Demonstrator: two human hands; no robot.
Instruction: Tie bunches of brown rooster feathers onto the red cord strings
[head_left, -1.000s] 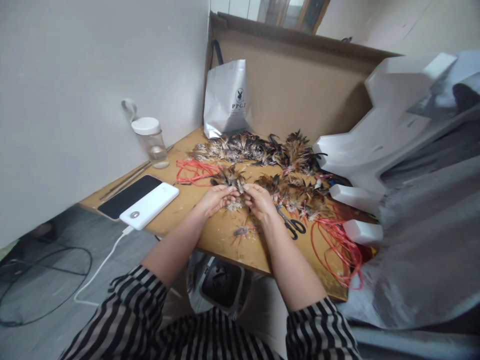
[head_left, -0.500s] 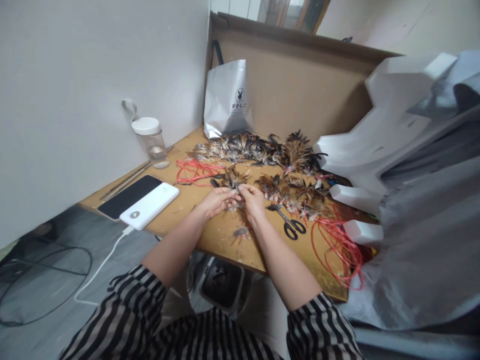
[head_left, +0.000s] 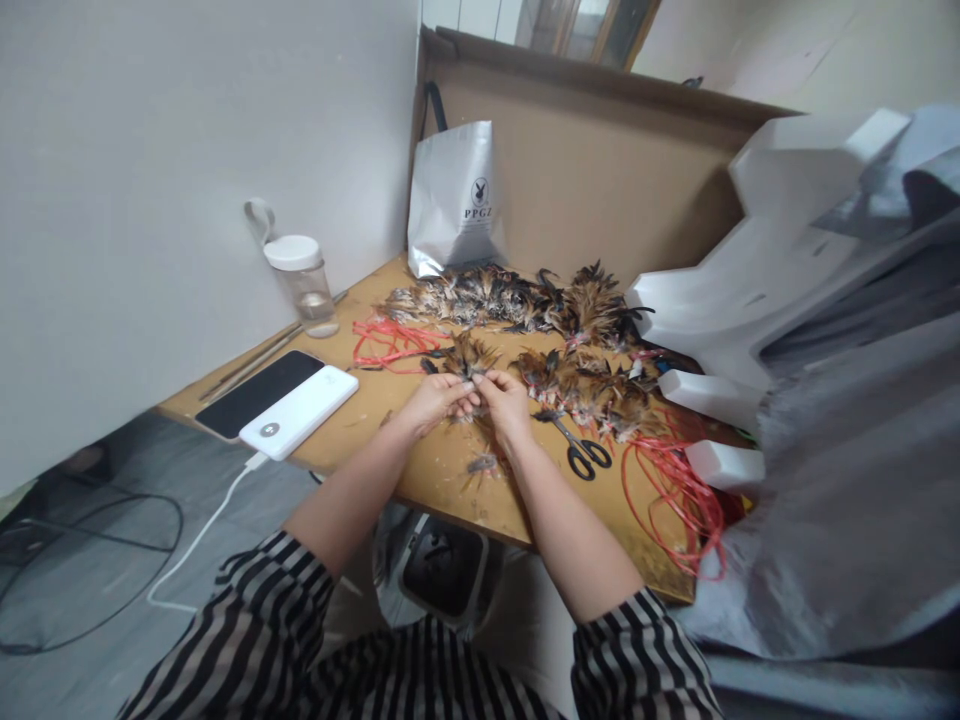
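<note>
My left hand (head_left: 441, 400) and my right hand (head_left: 501, 400) meet over the table, fingertips pinched together around the base of a bunch of brown feathers (head_left: 469, 355). The quills between the fingers are too small to make out. A few loose feathers (head_left: 482, 465) lie on the table just below my hands. Right of my right hand are black-handled scissors (head_left: 581, 450), with a row of brown feather bunches (head_left: 592, 385) behind them. A longer pile of brown, black and white feathers (head_left: 510, 298) stretches across the back. Red plastic string (head_left: 394, 343) lies left of the bunch.
More red string (head_left: 675, 500) hangs at the table's right edge, beside white foam packing (head_left: 720, 300). A white power bank (head_left: 300, 412) rests on a dark phone (head_left: 259, 395) at left, near a lidded bottle (head_left: 304, 285). Behind stand a silver bag (head_left: 454, 195) and a cardboard wall (head_left: 600, 150). Below is a bin (head_left: 446, 570).
My fingers have shifted very slightly at the base of the bunch, and the left fingers curl a little more. Everything else stays in place.
</note>
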